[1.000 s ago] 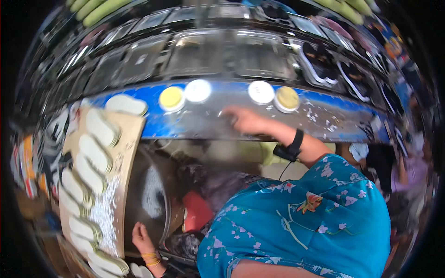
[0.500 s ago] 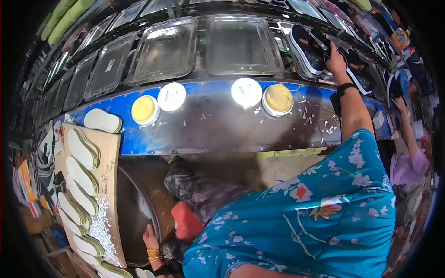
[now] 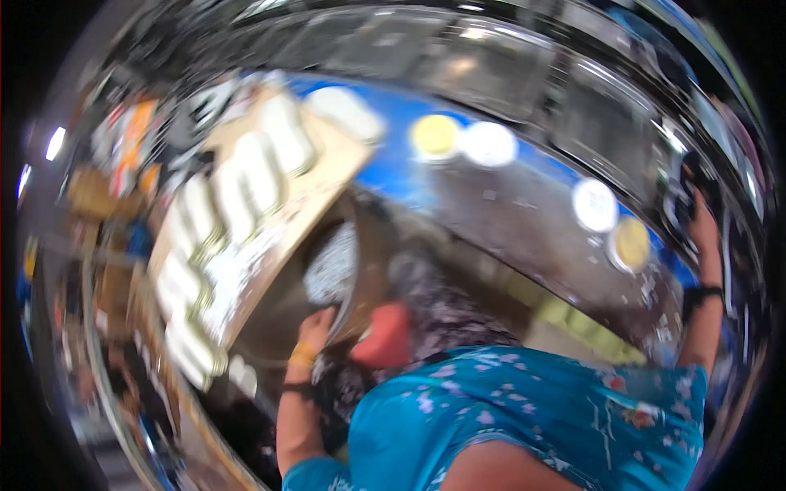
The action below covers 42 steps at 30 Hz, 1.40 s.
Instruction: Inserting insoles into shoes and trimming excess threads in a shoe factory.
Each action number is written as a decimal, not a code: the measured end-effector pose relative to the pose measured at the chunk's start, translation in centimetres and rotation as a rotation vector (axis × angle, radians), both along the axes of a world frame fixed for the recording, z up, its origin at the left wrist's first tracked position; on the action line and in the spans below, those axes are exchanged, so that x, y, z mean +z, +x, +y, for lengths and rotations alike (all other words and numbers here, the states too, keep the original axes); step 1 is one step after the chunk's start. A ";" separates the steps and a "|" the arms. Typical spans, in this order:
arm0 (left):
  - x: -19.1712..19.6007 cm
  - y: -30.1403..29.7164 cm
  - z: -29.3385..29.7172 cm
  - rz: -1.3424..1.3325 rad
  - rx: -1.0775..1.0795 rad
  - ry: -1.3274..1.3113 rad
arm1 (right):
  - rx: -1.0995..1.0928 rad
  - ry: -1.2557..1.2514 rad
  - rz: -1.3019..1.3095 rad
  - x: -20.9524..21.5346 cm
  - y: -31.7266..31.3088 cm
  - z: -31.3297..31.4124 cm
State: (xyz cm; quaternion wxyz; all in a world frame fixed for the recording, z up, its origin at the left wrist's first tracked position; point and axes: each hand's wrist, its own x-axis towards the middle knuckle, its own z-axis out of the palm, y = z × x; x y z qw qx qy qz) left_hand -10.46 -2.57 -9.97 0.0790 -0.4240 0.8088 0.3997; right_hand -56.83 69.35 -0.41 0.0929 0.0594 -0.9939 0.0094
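My left hand (image 3: 317,327) rests at the rim of a large round basin (image 3: 372,254), its fingers curled over the edge. White bits (image 3: 330,266) lie inside that basin. At the far right my right hand (image 3: 702,219) reaches across the bench to a dark shoe (image 3: 686,192) in a clear tray; motion blur hides how its fingers lie. Left of the basin, a wooden board (image 3: 323,176) carries white shoe insoles (image 3: 282,131) in overlapping stacks, with small white pieces (image 3: 237,270) scattered beside them.
On the blue and metal bench (image 3: 508,221) stand two tubs of yellowish paste (image 3: 434,136) (image 3: 630,243), each beside a white lid (image 3: 490,145) (image 3: 594,204). Clear trays (image 3: 606,114) line up behind it. A red object (image 3: 385,334) sits near my legs.
The view has swung left, so the bench appears tilted and shifted right. My left hand stays at the basin's rim; my right hand remains by the shoes.
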 end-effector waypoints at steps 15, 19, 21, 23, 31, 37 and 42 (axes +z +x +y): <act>11.0 1.4 -0.2 0.321 -0.180 0.218 | 0.465 -0.718 0.396 17.0 0.4 -20.4; 16.3 2.5 2.2 0.374 -0.367 0.353 | 1.014 -0.774 0.231 17.7 14.8 -38.5; 17.5 2.3 4.3 0.830 0.022 0.823 | 1.115 -0.590 0.158 16.6 21.9 -45.2; 17.3 2.0 5.8 1.111 0.413 0.793 | 1.486 -0.531 0.030 14.4 27.7 -51.1; 6.3 9.0 0.8 1.006 0.946 0.209 | 1.964 -0.315 -0.335 3.8 41.5 -61.7; 8.4 11.9 0.4 0.609 0.753 -0.392 | 1.734 -0.739 -0.600 2.4 38.0 -59.0; 11.3 5.7 0.6 -0.057 0.277 -0.471 | 1.248 -1.052 -1.086 2.9 32.5 -58.5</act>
